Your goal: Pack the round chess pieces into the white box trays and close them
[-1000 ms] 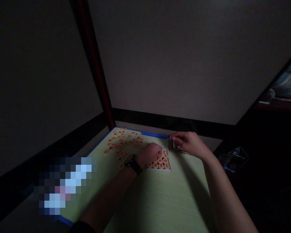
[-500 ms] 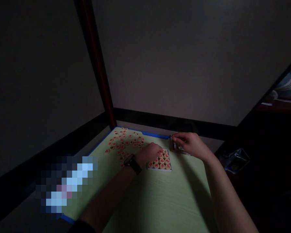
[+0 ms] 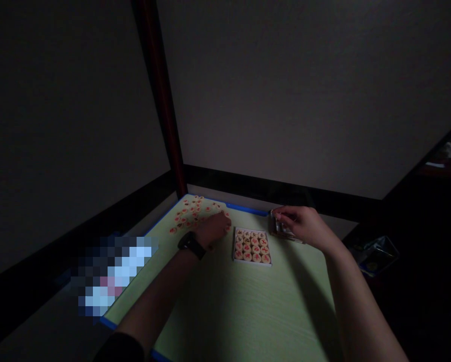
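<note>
Disc-shaped game pieces [image 3: 190,216] lie scattered at the far left corner of the bench [image 3: 255,306]; a dark watch [image 3: 191,244] marks the left hand [image 3: 215,228], curled over their right side, its grip hidden. Next, a shallow pale-rimmed box [image 3: 252,264] holds four rows of four. Near the far right corner, the right hand [image 3: 301,224] touches a dark case [image 3: 279,229], its grasp unclear.

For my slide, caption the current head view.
Left hand at loose round pieces, right hand at a dark item, boxed pieces between.
</note>
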`<state>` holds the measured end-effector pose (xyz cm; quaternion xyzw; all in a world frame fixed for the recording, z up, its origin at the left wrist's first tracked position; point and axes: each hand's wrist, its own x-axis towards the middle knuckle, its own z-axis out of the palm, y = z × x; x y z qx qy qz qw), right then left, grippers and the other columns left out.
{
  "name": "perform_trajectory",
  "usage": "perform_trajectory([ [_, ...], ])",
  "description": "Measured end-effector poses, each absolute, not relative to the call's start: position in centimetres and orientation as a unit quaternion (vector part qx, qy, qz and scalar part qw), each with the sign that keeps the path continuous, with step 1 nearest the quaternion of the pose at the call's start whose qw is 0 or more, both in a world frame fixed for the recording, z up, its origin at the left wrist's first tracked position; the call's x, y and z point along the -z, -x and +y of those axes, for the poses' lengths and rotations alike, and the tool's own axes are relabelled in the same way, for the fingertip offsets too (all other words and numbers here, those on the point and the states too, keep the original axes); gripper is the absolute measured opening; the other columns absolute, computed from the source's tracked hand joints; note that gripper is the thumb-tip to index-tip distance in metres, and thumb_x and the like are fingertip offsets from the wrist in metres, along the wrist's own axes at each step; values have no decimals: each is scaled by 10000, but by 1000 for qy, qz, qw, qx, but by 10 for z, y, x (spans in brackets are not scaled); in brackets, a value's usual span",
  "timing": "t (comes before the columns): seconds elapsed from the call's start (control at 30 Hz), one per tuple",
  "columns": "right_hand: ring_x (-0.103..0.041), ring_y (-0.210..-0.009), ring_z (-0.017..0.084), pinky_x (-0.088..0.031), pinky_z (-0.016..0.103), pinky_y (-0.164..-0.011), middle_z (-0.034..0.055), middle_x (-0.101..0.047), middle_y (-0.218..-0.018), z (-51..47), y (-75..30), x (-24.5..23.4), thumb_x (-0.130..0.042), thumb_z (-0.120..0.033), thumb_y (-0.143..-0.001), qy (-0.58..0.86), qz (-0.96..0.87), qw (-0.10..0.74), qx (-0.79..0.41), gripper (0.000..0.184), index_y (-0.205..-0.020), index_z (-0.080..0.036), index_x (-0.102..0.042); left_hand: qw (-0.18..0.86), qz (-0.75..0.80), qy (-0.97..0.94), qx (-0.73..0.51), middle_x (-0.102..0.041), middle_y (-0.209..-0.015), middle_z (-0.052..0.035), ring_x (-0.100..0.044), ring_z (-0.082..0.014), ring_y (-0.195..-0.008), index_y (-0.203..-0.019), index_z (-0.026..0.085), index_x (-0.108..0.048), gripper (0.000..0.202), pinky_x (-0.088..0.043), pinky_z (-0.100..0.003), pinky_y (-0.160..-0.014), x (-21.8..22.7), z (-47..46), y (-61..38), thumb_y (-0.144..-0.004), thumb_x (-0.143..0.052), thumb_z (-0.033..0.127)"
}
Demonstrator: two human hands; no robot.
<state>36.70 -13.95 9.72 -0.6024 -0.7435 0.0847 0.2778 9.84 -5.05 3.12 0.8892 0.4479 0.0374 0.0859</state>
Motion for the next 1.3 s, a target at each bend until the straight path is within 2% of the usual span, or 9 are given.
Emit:
perform_trajectory([
  [0.27, -730, -803, 210, -537, 302, -727, 64, -795, -932, -139, -367, -97, -560, -262, -889, 596, -745, 289, -79, 253, -990, -210, -786, 64, 444, -894, -3, -657, -1153, -186, -645, -244, -1046, -1013, 95, -647, 216, -500, -338, -910, -32, -55, -111, -885, -475, 64],
  [0.4, -722, -769, 208, -530, 302, -707, 65, -795, -904, -140, -366, -97, -560, -263, -893, 606, -740, 281, -77, 257, -1002, -201, -785, 57, 424, -904, -9, -679, -1087, -152, -638, -229, -1032, -964, 120, -636, 193, -487, -334, -930, -40, -62, -117, -895, -461, 75],
  [0.53, -726, -815, 212, -529, 307, -746, 71, -794, -942, -140, -365, -98, -559, -253, -898, 599, -745, 284, -79, 255, -1008, -204, -784, 70, 392, -916, -45, -694, -998, -101, -650, -209, -925, -993, 158, -616, 172, -501, -301, -820, -54, -71, -132, -867, -510, 106],
  [0.6, -724, -810, 213, -530, 313, -751, 75, -793, -945, -140, -365, -99, -562, -252, -897, 598, -746, 282, -83, 253, -1007, -204, -785, 74, 379, -922, -35, -700, -960, -98, -655, -214, -900, -955, 161, -629, 174, -502, -298, -784, -56, -74, -142, -846, -515, 87],
  [0.73, -721, -794, 215, -535, 320, -747, 80, -793, -929, -140, -365, -98, -562, -258, -900, 598, -745, 283, -90, 258, -1016, -202, -786, 73, 333, -940, -14, -713, -949, -119, -658, -244, -945, -860, 151, -663, 169, -505, -322, -814, -49, -73, -158, -821, -523, 65],
  [0.87, -719, -795, 213, -534, 309, -728, 80, -793, -938, -141, -366, -98, -565, -251, -894, 597, -743, 290, -87, 258, -1018, -204, -786, 94, 323, -941, -12, -718, -917, -113, -666, -232, -904, -830, 148, -681, 183, -508, -308, -798, -42, -69, -162, -793, -529, 52],
  [1.07, -699, -767, 195, -504, 277, -701, 68, -790, -914, -139, -364, -97, -560, -224, -876, 593, -752, 272, -90, 256, -995, -204, -785, 129, 342, -930, -36, -722, -919, -77, -654, -189, -867, -915, 150, -706, 257, -491, -262, -756, -47, -63, -150, -794, -501, 55],
  [1.2, -661, -706, 179, -464, 264, -670, 55, -766, -808, -130, -348, -79, -557, -125, -818, 577, -771, 244, -114, 248, -900, -177, -785, 101, 387, -911, -101, -729, -931, -83, -650, -191, -877, -945, 150, -702, 289, -486, -287, -807, -59, -67, -131, -832, -445, 77],
  [1.3, -631, -687, 170, -417, 250, -647, 40, -724, -727, -120, -331, -56, -548, -56, -769, 551, -802, 178, -144, 231, -760, -162, -753, 47, 478, -867, -134, -725, -887, -101, -658, -238, -829, -964, 170, -697, 244, -488, -350, -763, -61, -92, -118, -855, -480, 197],
])
